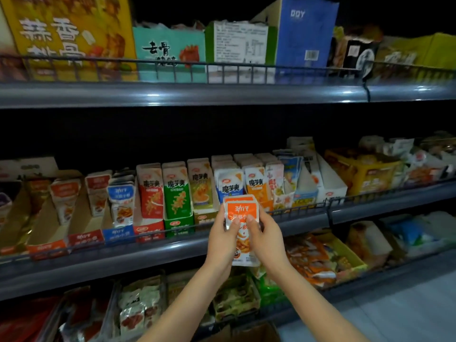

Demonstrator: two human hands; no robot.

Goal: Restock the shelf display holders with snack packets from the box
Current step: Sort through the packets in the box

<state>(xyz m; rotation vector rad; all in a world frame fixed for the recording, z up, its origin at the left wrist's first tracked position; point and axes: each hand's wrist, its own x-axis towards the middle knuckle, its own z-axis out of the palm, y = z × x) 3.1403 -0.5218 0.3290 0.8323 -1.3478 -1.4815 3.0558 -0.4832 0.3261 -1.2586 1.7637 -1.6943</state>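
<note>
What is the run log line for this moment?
left hand: grips orange packets | right hand: grips same packets | place: in front of middle shelf | shelved: not yet

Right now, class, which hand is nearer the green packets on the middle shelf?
Left. The left hand is just below-right of the green packets; the right hand is farther right, beyond the orange packets both hands hold.

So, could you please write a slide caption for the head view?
Left hand and right hand hold orange snack packets before the middle shelf.
</note>
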